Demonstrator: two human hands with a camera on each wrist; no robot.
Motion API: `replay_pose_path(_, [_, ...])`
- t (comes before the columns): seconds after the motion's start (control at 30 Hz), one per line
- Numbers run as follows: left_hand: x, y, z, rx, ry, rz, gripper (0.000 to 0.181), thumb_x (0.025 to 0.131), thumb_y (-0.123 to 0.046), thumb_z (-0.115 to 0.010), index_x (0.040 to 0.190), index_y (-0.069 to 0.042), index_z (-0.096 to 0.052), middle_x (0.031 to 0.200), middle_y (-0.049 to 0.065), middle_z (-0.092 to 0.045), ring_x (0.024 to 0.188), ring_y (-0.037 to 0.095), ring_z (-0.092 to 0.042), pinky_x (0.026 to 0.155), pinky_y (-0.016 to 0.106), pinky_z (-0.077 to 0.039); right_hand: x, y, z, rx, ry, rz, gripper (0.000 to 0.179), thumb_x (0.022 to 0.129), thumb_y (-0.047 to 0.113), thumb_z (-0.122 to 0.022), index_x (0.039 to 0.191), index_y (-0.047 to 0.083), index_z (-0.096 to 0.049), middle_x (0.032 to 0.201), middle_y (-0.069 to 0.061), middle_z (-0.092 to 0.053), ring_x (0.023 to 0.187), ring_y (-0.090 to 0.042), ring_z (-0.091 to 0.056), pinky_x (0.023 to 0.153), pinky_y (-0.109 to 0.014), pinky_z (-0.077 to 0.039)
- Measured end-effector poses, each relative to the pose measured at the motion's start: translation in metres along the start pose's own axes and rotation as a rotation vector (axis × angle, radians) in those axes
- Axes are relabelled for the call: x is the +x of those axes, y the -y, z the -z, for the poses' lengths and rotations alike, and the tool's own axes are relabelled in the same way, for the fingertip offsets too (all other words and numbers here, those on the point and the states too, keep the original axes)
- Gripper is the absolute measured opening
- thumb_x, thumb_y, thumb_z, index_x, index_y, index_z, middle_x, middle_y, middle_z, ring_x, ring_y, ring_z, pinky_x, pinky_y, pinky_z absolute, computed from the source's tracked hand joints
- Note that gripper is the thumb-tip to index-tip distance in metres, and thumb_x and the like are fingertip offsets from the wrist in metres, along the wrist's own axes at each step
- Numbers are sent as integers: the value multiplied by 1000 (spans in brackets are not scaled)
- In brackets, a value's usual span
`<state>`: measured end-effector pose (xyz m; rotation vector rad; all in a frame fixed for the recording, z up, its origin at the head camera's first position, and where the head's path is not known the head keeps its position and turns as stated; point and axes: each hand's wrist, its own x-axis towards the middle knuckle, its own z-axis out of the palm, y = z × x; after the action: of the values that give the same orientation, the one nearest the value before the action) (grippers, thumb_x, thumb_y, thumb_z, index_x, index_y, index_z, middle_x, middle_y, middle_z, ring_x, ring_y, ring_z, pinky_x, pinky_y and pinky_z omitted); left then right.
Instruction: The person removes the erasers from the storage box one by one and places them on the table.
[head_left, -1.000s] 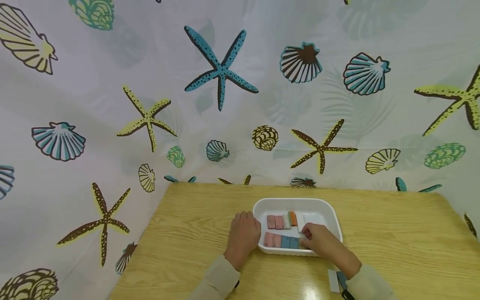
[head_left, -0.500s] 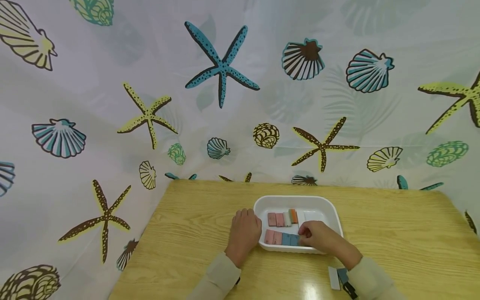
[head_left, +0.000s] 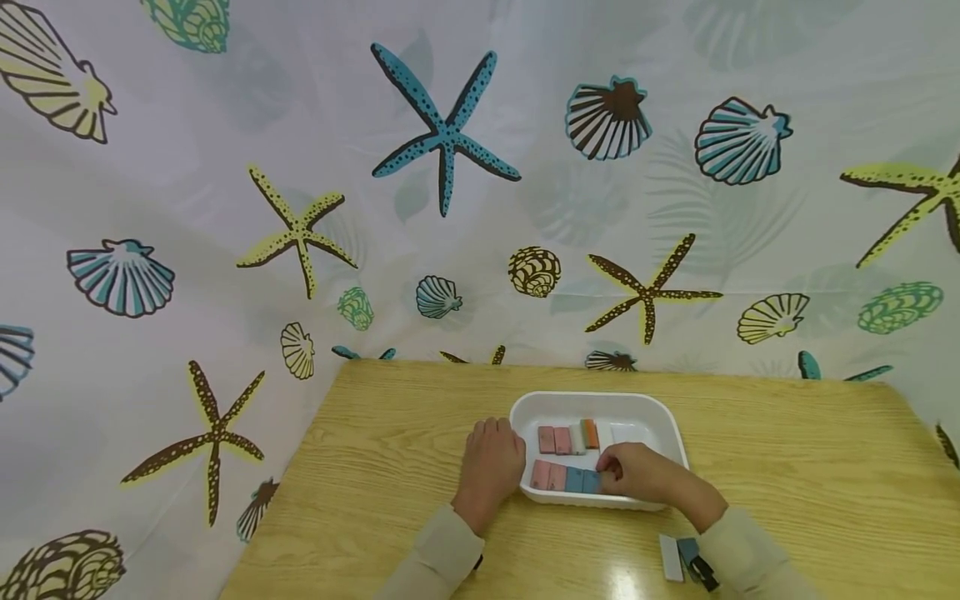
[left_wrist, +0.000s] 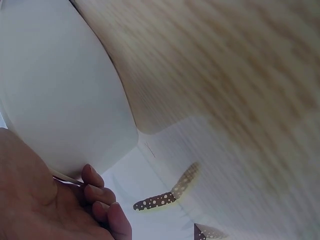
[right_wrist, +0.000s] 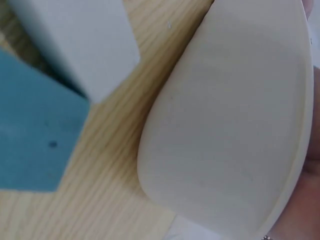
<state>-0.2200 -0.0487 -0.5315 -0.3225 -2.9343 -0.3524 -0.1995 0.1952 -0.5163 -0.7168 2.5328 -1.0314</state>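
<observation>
- While the white tray stands on the wooden table, we enter it as the container of two rows of small blocks, all lying within its walls;
- left hand: fingers curled over the tray's left rim, holding it; we judge that this steadies the tray against the other hand's work inside;
- right hand: reaching in across the front right edge, fingers bent down at the right end of the front row, just beside the blue pair; the fingertips hide whatever lies between them, so we cannot tell whether they grip a piece;
- front row, from the left: two front pink blocks, two blue blocks; we take the side-by-side order as deliberate, colour kept next to like colour;
- back row, from the left: two rear pink blocks, a pale block, an orange block, a white block;
- outside the tray: a loose white block and a loose blue block, near the right cuff; both lie apart from the tray wall;
- edges and room: a strip of tray floor separates the rows; the front wall runs close along the front row, leaving little margin; the right forearm crosses the front right corner; wood spreads to either side, its far edge meeting the patterned curtain.
</observation>
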Motion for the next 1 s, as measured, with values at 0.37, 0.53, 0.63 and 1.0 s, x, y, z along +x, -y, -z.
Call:
replay_pose_path(0.37, [-3, 0, 3, 29, -53, -42, 25, 94, -22, -44, 87, -2, -55, 76, 7, -47, 74, 22, -45, 69, 35, -40, 4, -2, 3, -45, 64, 10, 19, 77, 5, -68, 94, 0, -62, 84, 0, -57, 75, -14, -49, 66, -27, -43])
replay_pose_path(0.53, [-2, 0, 2, 21, -29, -25, 26, 94, -23, -43, 89, -1, -56, 78, 8, -49, 76, 23, -46, 71, 36, -40, 2, -3, 4, -77, 17, 58, 25, 75, 7, -70, 96, -3, -61, 86, -1, -58, 76, -12, -51, 68, -28, -45])
replay_pose_path(0.63, [-2, 0, 2, 19, -16, -18, 26, 94, -23, -44, 90, -1, -56, 79, 8, -50, 77, 23, -46, 72, 37, -41, 0, -2, 5, -118, -30, 82, 28, 74, 8, -71, 97, -4, -61, 86, -2, -58, 75, -11, -52, 68, -28, -46])
replay_pose_path(1.0, [-2, 1, 0, 29, -40, -30, 26, 94, -23, -43, 89, -1, -55, 77, 7, -49, 75, 22, -45, 70, 37, -41, -17, 18, 23, -151, -146, 48, 39, 77, 23, -73, 106, -1, -60, 96, -2, -58, 86, -19, -55, 75, -34, -47])
